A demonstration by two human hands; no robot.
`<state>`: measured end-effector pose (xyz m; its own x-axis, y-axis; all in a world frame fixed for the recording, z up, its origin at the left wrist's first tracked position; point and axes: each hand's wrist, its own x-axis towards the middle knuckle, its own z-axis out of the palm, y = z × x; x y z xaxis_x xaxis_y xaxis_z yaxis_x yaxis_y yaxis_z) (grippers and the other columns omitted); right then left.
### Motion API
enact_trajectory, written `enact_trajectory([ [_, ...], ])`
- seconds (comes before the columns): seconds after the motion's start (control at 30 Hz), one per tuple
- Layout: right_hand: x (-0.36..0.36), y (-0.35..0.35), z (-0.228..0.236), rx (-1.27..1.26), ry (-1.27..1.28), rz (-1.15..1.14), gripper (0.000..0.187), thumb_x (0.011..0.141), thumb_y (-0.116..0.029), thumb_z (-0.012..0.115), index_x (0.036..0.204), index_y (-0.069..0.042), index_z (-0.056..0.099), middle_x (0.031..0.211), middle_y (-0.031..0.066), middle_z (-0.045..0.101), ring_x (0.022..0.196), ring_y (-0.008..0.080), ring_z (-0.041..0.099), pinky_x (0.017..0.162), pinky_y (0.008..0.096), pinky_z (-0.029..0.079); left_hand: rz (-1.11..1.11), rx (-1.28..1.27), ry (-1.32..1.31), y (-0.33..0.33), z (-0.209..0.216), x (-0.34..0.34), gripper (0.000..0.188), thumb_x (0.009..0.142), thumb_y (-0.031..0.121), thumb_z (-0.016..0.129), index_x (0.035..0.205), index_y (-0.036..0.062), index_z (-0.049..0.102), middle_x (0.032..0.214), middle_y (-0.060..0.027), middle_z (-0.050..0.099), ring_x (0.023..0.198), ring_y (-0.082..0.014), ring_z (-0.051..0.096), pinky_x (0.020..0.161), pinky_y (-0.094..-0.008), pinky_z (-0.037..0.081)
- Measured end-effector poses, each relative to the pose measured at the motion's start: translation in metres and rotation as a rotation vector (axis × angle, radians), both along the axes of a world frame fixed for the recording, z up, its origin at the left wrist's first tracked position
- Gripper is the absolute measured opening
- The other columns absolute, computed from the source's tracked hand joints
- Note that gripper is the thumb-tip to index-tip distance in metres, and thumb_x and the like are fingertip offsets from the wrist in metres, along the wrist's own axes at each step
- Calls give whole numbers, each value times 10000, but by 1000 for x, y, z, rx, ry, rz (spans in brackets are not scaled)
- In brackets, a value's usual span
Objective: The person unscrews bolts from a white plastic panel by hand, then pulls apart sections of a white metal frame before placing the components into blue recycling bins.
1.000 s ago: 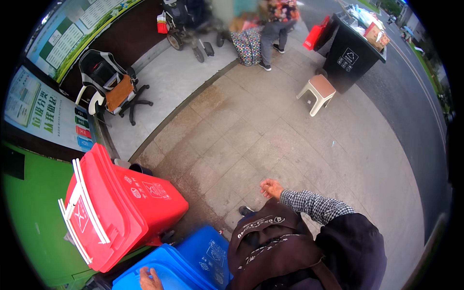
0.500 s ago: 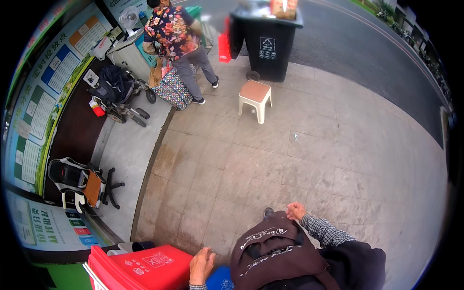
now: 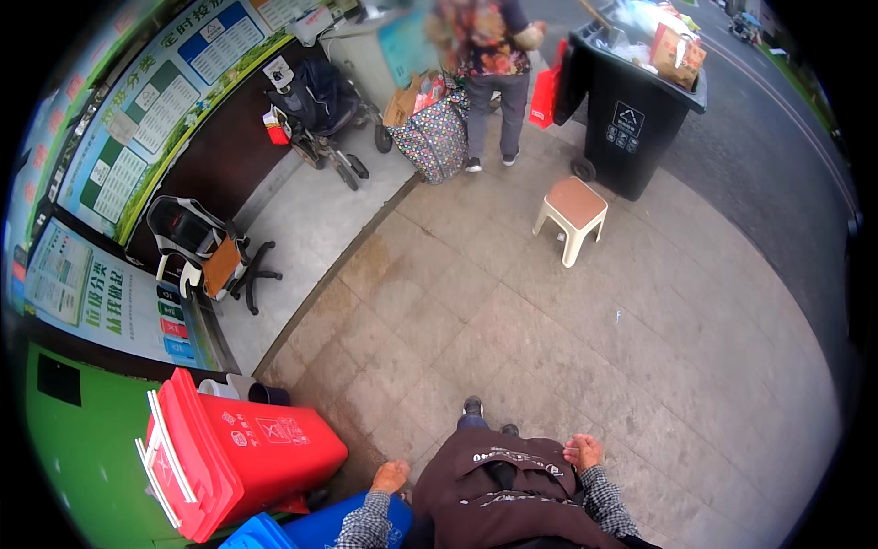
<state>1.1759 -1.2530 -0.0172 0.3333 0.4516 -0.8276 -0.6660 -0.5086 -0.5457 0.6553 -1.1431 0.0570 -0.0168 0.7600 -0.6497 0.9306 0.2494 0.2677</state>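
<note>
My left hand [image 3: 391, 476] hangs beside the brown apron [image 3: 498, 489], above a blue bin [image 3: 343, 522]. Its fingers are loosely curled, with nothing seen in them. On the apron's other side is my right hand [image 3: 583, 451], close to the cloth's edge, its fingers also curled and holding nothing that shows. Checked sleeves cover both forearms. A red wheeled bin [image 3: 274, 448] with white bars at its lid stands to the left of the blue one. My shoes [image 3: 473, 406] show past the apron, over the paving.
Ahead stand a beige stool [image 3: 574, 203] with a brown top and a full black wheeled bin [image 3: 636, 128]. A person in a flowered top [image 3: 485, 41] is by a patterned bag [image 3: 434, 133]. On the left are an office chair [image 3: 215, 252], a folded stroller [image 3: 320, 105] and a raised edge [image 3: 343, 261].
My view has swung left, bringing more of the red and blue bins in. The person in the flowered top has turned and stands more upright. Both hands stay beside the apron.
</note>
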Motion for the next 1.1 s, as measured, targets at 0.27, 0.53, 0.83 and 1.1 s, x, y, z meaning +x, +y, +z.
enact_trajectory([
  [0.27,37,82,-13,46,-24,71,242,979,-263,659,1113,-67,610,880,130,720,666,235,717,557,345,611,331,-340,-26,-45,4,35,297,929,334,598,1009,95,755,936,-135,755,808,-268,725,715,-412,561],
  [0.53,153,158,46,15,-199,-83,240,979,-268,647,1102,-62,632,886,112,719,668,203,703,597,312,602,-20,-179,-383,170,-161,101,380,918,395,598,1043,64,736,1110,-225,714,1077,-417,669,878,-516,532],
  [0.83,178,117,8,-133,-172,-478,229,984,-266,633,1106,-72,637,860,82,715,661,189,698,542,319,583,-109,75,-490,523,-42,328,309,955,224,616,1087,-45,690,833,-133,742,750,-196,735,674,-335,612],
  [1.1,199,28,-127,-393,-578,-167,289,905,-303,660,915,-32,759,779,102,744,721,246,719,675,407,592,-127,-46,-451,514,-43,498,250,950,190,637,1049,-31,697,840,-136,740,719,-192,729,647,-309,613],
])
